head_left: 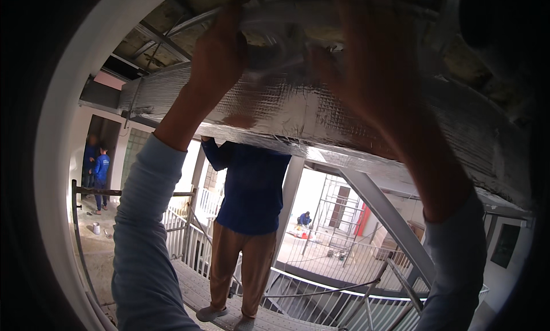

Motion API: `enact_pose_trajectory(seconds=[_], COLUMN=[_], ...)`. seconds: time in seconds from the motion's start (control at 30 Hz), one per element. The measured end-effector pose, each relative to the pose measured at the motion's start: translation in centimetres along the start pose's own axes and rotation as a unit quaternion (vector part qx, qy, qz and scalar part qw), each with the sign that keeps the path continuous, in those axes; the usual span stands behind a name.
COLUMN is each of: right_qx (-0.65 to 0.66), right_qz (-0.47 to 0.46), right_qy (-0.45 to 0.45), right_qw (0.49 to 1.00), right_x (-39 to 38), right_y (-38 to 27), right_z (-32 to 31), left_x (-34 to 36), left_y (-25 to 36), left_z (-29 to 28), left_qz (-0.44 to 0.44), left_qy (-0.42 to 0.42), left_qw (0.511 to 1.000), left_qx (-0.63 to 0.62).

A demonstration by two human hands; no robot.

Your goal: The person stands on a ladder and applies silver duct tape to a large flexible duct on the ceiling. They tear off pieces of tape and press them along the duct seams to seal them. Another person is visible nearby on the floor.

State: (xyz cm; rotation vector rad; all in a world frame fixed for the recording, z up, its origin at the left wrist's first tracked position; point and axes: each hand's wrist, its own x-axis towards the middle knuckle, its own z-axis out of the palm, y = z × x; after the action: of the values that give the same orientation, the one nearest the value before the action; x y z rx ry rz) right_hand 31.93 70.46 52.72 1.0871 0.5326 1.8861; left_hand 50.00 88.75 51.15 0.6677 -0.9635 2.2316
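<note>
Overhead runs a foil-wrapped duct with a grid-patterned silvery skin. My left hand is raised in front of its upper edge, with its fingers curled closed. What the fingers hold is too dark to make out. My right hand is lifted to the right of it, smeared by motion, so its fingers cannot be read. Between my hands shows a blurred, pale, shiny curved piece, whose kind I cannot tell.
A co-worker in a blue top stands on a perforated scaffold plank beyond the duct, head hidden behind it. Metal ceiling framing is above. Scaffold rails, a diagonal beam and a white railing surround us. Other people stand farther off.
</note>
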Motion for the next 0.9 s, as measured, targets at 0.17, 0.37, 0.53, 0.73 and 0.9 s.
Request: enact_pose_trajectory(seconds=[0.17, 0.37, 0.53, 0.73, 0.9], right_qx=[-0.051, -0.110, -0.146, -0.180, -0.198], right_qz=[0.044, 0.078, 0.097, 0.098, 0.089], right_qy=[-0.024, -0.082, -0.126, -0.167, -0.179], right_qw=[0.997, 0.987, 0.976, 0.964, 0.960], right_x=[3.3, 4.0, 3.6, 2.6, 1.7], right_y=[5.5, 10.7, 14.7, 17.5, 17.7], right_z=[2.4, 1.5, 0.7, -0.3, -0.8], left_x=[1.2, 3.3, 3.9, 3.5, 3.4], left_y=[1.1, 2.1, 2.7, 3.2, 2.3], left_z=[-0.2, 0.2, 1.1, 1.8, 1.5], left_qz=[0.007, -0.014, -0.032, -0.085, -0.100], left_qy=[0.001, 0.011, 0.049, 0.011, -0.011], left_qw=[1.000, 1.000, 0.998, 0.996, 0.994], left_qx=[0.022, 0.018, -0.008, 0.011, 0.029])
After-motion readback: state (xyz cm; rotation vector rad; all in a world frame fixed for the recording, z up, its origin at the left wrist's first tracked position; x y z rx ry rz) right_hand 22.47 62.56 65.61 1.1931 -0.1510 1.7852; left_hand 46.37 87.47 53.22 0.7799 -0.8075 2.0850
